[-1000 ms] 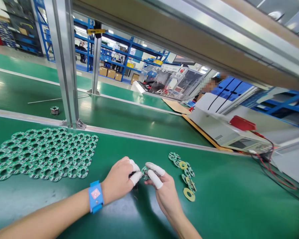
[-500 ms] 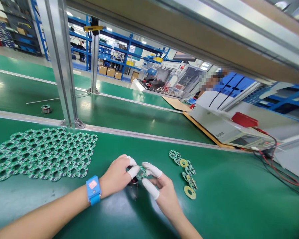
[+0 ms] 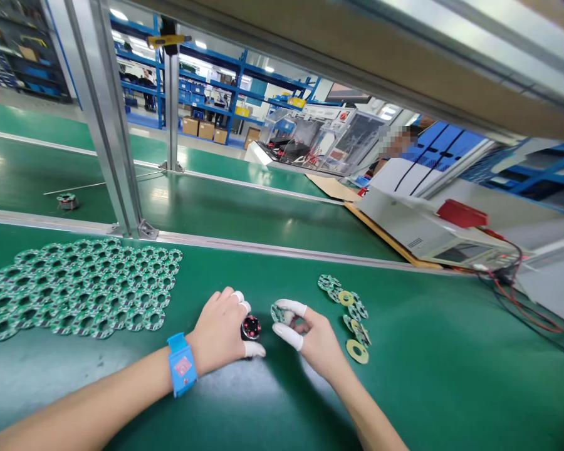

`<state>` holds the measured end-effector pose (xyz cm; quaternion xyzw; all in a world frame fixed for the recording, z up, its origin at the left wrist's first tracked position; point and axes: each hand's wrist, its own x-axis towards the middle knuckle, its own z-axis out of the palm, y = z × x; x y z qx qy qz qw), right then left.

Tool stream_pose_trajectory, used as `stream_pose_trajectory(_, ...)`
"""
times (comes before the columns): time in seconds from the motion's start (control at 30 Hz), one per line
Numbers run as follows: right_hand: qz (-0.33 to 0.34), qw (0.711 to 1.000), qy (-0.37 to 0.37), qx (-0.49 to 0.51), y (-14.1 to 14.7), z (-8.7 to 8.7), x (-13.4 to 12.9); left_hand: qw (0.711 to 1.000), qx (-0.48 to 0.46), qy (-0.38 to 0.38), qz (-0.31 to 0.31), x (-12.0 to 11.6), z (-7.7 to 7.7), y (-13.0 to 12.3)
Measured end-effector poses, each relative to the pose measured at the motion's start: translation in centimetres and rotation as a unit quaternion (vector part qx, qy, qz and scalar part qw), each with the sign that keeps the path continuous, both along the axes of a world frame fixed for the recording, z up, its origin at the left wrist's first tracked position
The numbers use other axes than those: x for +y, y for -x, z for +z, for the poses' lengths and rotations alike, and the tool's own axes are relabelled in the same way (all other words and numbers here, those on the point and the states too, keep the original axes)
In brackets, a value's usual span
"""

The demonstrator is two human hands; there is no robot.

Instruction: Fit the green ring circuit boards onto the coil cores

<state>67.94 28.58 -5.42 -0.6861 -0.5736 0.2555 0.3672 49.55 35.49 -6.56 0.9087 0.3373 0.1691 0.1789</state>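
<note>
My left hand [image 3: 223, 327], with white finger cots and a blue wrist strap [image 3: 182, 364], is closed round a small dark motor stator [image 3: 250, 327] with red windings on its top. To its right, my right hand [image 3: 313, 335] pinches a ring-shaped green circuit board [image 3: 279, 313] between thumb and fingertips, apart from the stator. Many such boards [image 3: 89, 288] lie in a flat sheet of rows on the green bench to the left. Right of my right hand lies a loose group of ring boards [image 3: 357, 310] with several yellow rings [image 3: 357, 351].
An aluminium post [image 3: 101, 119] and rail [image 3: 263, 250] stand beyond the boards. Another stator with a board [image 3: 67, 201] sits behind the rail at left. At right are a beige instrument [image 3: 404, 219] and red and black cables [image 3: 521, 300]. A person [image 3: 397, 141] is in the background.
The green ring board has come away from the stator and moved right in my right hand. My left hand has turned, and the stator's top now shows.
</note>
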Motion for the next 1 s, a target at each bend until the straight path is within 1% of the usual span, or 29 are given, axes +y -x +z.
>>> stream_pose_trajectory(0.03,0.006,1.0,0.017,0.023,0.0,-0.1,0.1,1.0,0.017,-0.006,-0.004,0.0,-0.3,0.0)
stream_pose_trajectory(0.1,0.028,0.998,0.024,0.054,0.2,-0.2,0.2,0.999,0.034,-0.012,-0.009,0.1,-0.8,-0.1)
stream_pose_trajectory(0.2,0.073,0.995,-0.007,0.07,1.2,-0.6,0.2,0.999,0.044,-0.019,-0.015,0.3,-1.1,-0.2)
stream_pose_trajectory(0.27,0.104,0.993,-0.032,0.049,1.8,-0.9,0.2,0.998,0.048,-0.024,-0.017,0.4,-1.2,-0.2)
stream_pose_trajectory(0.37,0.129,0.99,-0.055,-0.022,2.5,-1.3,0.1,0.998,0.049,-0.025,-0.019,0.4,-1.1,-0.1)
stream_pose_trajectory(0.43,0.12,0.989,-0.06,-0.057,2.7,-1.4,0.0,0.999,0.046,-0.02,-0.02,0.3,-1.1,-0.1)
stream_pose_trajectory(0.5,0.108,0.99,-0.063,-0.066,2.8,-1.4,-0.1,0.999,0.041,-0.014,-0.022,0.3,-1.0,-0.1)
stream_pose_trajectory(0.63,0.083,0.994,-0.064,-0.022,2.3,-1.0,-0.1,0.999,0.038,0.0,-0.018,0.3,-1.1,-0.1)
stream_pose_trajectory(0.7,0.038,0.998,-0.054,-0.003,1.4,-0.9,0.0,0.999,0.037,0.011,-0.015,0.3,-1.1,-0.1)
stream_pose_trajectory(0.77,-0.016,0.999,-0.019,-0.046,0.3,-1.0,0.2,0.999,0.032,0.023,-0.013,0.2,-1.1,-0.1)
stream_pose_trajectory(0.83,-0.05,0.989,0.025,-0.135,-0.8,-1.1,0.3,0.999,0.025,0.037,-0.01,0.1,-0.8,0.1)
stream_pose_trajectory(0.9,-0.059,0.979,0.037,-0.19,-1.2,-1.1,0.3,0.998,0.008,0.069,-0.008,0.1,-0.4,0.2)
stream_pose_trajectory(0.93,-0.059,0.981,0.025,-0.184,-1.2,-1.1,0.3,0.995,-0.01,0.099,-0.007,0.2,-0.1,0.3)
stream_pose_trajectory(0.97,-0.057,0.987,0.009,-0.153,-0.8,-1.1,0.3,0.99,-0.032,0.14,-0.001,0.3,0.1,0.4)
stream_pose_trajectory(1.0,-0.052,0.994,0.0,-0.1,-0.3,-1.0,0.3,0.981,-0.057,0.186,0.01,0.4,0.4,0.5)
